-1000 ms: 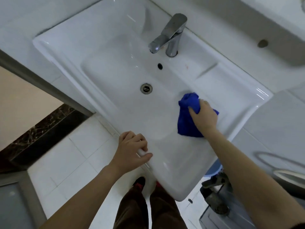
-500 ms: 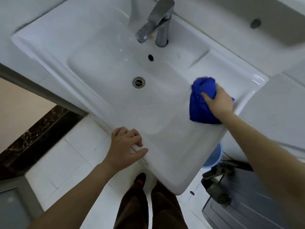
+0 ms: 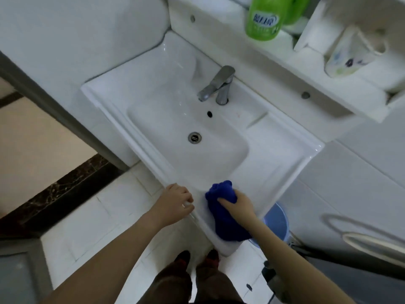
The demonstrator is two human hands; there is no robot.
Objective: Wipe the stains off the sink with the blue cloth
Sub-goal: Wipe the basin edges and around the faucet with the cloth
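A white ceramic sink (image 3: 282, 148) fills the middle of the view, with a chrome tap (image 3: 217, 86) at the back and a round drain (image 3: 194, 137) in the basin. A faint reddish stain (image 3: 237, 115) shows on the ledge right of the tap. My right hand (image 3: 237, 204) grips a bunched blue cloth (image 3: 223, 213) and presses it on the sink's near front rim. My left hand (image 3: 176, 201) holds the front edge just left of the cloth, fingers curled over the rim.
A green bottle (image 3: 264, 17) stands on the shelf behind the sink, and a patterned cup (image 3: 345, 55) hangs in a white holder at the right. A blue bucket (image 3: 277, 224) sits on the tiled floor under the sink's right side. My feet (image 3: 197, 257) stand below the rim.
My right hand has dragged the blue cloth from the sink's right ledge down to the near front rim, close to my left hand. The camera has tilted up, showing the shelf.
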